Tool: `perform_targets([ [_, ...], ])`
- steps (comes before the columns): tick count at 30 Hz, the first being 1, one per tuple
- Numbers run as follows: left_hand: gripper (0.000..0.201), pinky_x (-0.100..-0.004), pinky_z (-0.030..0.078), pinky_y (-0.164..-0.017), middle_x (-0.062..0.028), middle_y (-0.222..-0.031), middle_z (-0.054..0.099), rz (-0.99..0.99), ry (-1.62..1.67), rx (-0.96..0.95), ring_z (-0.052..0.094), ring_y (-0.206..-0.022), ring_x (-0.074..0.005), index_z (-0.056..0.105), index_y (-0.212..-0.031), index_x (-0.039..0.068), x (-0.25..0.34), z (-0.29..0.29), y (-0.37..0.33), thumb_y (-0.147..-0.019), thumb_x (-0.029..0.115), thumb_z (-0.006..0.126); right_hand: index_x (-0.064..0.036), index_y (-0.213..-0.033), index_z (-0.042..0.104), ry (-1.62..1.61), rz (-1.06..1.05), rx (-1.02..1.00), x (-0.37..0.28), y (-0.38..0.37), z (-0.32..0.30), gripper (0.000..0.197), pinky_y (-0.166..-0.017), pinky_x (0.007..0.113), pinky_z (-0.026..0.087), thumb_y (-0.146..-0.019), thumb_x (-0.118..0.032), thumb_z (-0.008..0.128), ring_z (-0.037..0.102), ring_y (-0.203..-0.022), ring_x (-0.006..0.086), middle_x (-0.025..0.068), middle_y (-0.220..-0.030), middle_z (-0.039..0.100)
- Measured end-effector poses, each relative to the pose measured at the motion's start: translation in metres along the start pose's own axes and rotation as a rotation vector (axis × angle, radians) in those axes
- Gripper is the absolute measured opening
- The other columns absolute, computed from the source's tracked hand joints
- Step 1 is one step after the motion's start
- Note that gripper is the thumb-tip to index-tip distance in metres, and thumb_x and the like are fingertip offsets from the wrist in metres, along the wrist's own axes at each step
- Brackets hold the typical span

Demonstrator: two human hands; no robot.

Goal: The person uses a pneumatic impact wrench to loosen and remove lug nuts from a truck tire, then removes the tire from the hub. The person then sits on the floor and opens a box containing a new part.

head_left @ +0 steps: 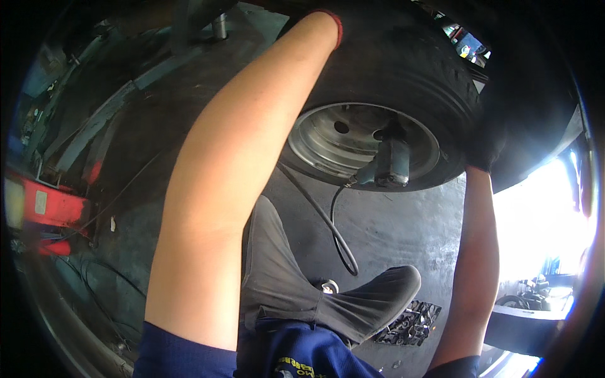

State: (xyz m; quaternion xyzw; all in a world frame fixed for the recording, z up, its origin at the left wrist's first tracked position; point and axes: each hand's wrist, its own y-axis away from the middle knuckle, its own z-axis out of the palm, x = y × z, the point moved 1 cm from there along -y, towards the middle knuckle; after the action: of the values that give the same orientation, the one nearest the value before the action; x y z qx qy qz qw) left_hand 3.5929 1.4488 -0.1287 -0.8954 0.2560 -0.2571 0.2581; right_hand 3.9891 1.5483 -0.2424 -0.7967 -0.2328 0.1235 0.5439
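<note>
A large black tyre point(403, 75) stands in front of me on a silver-grey steel wheel rim point(321, 145) with round holes. My left hand point(339, 28) reaches up to the tyre's upper left; only the red cuff of its glove shows plainly, and the fingers are lost in shadow. On the tyre's right side is my right hand point(486, 145) in a dark, red-cuffed glove, its fingers not distinguishable against the black rubber. Neither hand is on the air impact wrench point(392, 162), which sticks out from inside the rim with its hose point(334, 233) looping down toward the floor.
A red jack-like metal piece point(53, 208) lies at the left. By my bent leg point(365, 299) sits a tray of dark sockets or small tools point(413, 322). A dark round object point(526, 327) stands at the lower right, near bright daylight. Thin cables cross the floor at left.
</note>
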Motion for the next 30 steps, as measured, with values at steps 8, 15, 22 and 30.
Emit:
perform_targets([
  [8,0.043,-0.0399,0.047,-0.114,-0.0125,-0.139,0.074,0.022,0.429,-0.046,0.066,-0.132,-0.0264,0.075,-0.139,0.011,0.006,0.004,-0.006,-0.109,0.038,0.060,-0.0083,-0.122,0.078,-0.062,0.119,-0.043,-0.022,-0.010,-0.011,0.026,-0.094,0.045,0.056,-0.109,-0.024,0.062,0.072,-0.109,0.0391,0.0184,-0.120,0.076],
  [15,0.047,-0.0411,0.049,-0.116,-0.0121,-0.151,0.068,-0.009,0.347,0.049,0.066,-0.135,-0.0286,0.068,-0.148,0.017,-0.020,0.015,-0.005,-0.109,0.041,0.060,-0.0112,-0.113,0.074,0.019,-0.003,0.059,-0.044,-0.017,-0.023,0.015,-0.082,0.051,0.056,-0.103,-0.018,0.064,0.070,-0.096,0.0412,0.0160,-0.104,0.071],
  [22,0.053,-0.0416,0.049,-0.115,-0.0141,-0.147,0.069,-0.103,0.150,0.215,0.065,-0.136,-0.0309,0.069,-0.145,0.010,-0.042,0.024,-0.005,-0.105,0.044,0.066,-0.0093,-0.110,0.072,-0.062,0.069,0.062,-0.049,-0.018,-0.017,0.018,-0.077,0.050,0.055,-0.093,-0.009,0.065,0.068,-0.093,0.0388,0.0155,-0.098,0.067],
  [30,0.058,-0.0478,0.045,-0.119,-0.0101,-0.152,0.067,-0.103,-0.023,0.257,0.063,-0.139,-0.0327,0.069,-0.147,0.020,-0.031,0.016,-0.001,-0.102,0.057,0.064,-0.0059,-0.097,0.067,-0.086,0.014,0.040,-0.053,-0.024,-0.023,0.005,-0.074,0.050,0.051,-0.095,-0.010,0.065,0.064,-0.087,0.0387,0.0164,-0.091,0.064],
])
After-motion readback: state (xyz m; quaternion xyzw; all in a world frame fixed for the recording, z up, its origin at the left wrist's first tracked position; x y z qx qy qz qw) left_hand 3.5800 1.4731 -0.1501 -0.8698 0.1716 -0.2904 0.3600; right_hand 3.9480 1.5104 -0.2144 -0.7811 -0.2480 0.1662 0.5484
